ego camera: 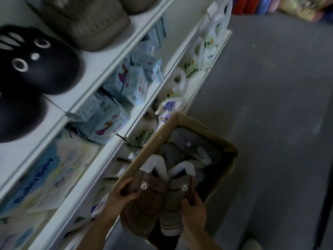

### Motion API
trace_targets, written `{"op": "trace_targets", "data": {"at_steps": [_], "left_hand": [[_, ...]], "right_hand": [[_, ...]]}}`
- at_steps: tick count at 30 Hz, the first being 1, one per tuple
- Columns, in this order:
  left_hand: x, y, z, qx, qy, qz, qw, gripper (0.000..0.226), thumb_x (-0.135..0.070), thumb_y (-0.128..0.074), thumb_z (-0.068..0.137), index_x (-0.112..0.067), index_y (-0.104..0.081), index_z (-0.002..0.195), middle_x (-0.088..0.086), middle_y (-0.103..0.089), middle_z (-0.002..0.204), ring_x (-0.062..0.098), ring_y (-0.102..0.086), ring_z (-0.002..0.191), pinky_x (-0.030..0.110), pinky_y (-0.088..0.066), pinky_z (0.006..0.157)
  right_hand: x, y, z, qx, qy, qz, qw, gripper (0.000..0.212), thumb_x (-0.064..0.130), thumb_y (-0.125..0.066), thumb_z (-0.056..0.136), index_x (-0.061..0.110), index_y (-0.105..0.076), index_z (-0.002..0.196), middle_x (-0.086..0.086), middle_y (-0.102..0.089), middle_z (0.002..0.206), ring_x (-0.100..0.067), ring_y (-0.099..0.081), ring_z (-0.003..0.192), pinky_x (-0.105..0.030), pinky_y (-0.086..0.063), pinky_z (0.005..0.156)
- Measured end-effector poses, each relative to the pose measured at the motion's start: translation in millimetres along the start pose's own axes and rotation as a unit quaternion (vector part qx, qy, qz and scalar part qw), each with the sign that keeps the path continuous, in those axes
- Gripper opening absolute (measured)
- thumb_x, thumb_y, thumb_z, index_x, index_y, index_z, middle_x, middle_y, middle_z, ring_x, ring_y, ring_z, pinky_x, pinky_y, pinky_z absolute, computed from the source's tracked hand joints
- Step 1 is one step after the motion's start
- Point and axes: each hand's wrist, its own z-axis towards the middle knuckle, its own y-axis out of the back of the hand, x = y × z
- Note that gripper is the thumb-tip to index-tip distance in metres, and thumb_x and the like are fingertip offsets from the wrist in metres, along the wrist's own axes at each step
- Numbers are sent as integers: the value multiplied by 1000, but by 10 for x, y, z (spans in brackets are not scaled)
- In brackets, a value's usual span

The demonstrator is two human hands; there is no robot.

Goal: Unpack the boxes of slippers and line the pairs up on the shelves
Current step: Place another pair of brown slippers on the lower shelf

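Left hand (120, 196) grips the brown ribbed slipper with the bear patch (144, 204) by its side; right hand (193, 212) holds the matching olive-brown one (175, 201). I see both at the near end of the open cardboard box (228, 170), over its rim. Grey plush slippers (191, 143) lie deeper in the box. White shelves (115, 141) sit left of the box. I judge the pair light, soft, squashy: best held across the midsole, soles together, not by the fleece cuffs.
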Motion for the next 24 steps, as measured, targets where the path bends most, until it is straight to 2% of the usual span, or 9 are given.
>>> {"op": "trace_targets", "data": {"at_steps": [3,6,8,10,14,15,18,22,24], "left_hand": [[-181,-216,-400,-1,-17,-101,995,76,-25,-93,60,-25,-64,130,1,-69,127,25,-63,120,44,-52,97],[-457,-582,-702,-19,-58,-183,981,70,-18,-87,71,-28,-60,136,-1,-67,131,23,-64,119,44,-52,96],[-742,-887,-856,-23,-72,-241,968,64,-9,-80,78,-29,-60,135,-1,-69,127,22,-68,113,40,-57,86],[-1081,-1180,-995,-12,-92,-282,955,68,-11,-83,73,-31,-60,134,0,-69,127,21,-68,111,34,-59,80],[-1782,-1632,-1199,2,-150,-326,933,63,-6,-72,82,-30,-55,138,5,-67,130,27,-65,117,44,-53,95],[-1962,-1716,-1248,7,-162,-334,929,62,-4,-69,84,-30,-54,138,6,-67,129,27,-66,116,45,-52,96],[-2460,-1880,-1400,20,-190,-359,914,59,-3,-68,86,-30,-56,137,6,-68,128,28,-66,116,46,-53,94],[-3018,-1971,-1544,22,-231,-395,889,56,-3,-68,87,-32,-59,134,8,-66,131,32,-63,120,54,-47,103],[-3310,-2003,-1590,19,-249,-399,882,55,-1,-65,89,-32,-57,135,9,-68,128,32,-65,116,51,-53,95]], "right_hand": [[253,413,-68,45,64,31,996,29,17,-67,87,42,-65,101,14,-72,85,-18,-68,88,-32,-53,81],[623,942,-55,101,115,73,986,31,14,-67,90,35,-66,113,19,-72,91,-12,-68,89,-33,-56,81],[944,1330,-22,125,159,98,974,35,11,-67,90,27,-66,121,11,-73,102,-14,-68,97,-32,-56,83],[1283,1695,-9,132,208,109,963,41,8,-67,89,24,-64,127,7,-73,110,-14,-68,104,-32,-56,84],[1996,2304,-73,142,265,159,940,44,-3,-63,88,9,-61,130,-7,-70,118,-21,-67,107,-37,-55,93],[2174,2428,-123,146,279,177,933,43,-5,-62,88,7,-61,129,-8,-69,118,-20,-68,104,-35,-56,91],[2663,2752,-316,163,312,217,911,39,-8,-58,89,12,-62,122,-4,-70,108,-6,-69,84,-18,-57,72],[3229,3027,-416,169,343,233,894,43,-2,-58,90,10,-60,131,-5,-69,116,-14,-68,98,-26,-56,82],[3489,3087,-399,178,344,249,888,45,-2,-58,90,12,-58,133,-1,-70,113,-14,-68,99,-28,-55,82]]}}
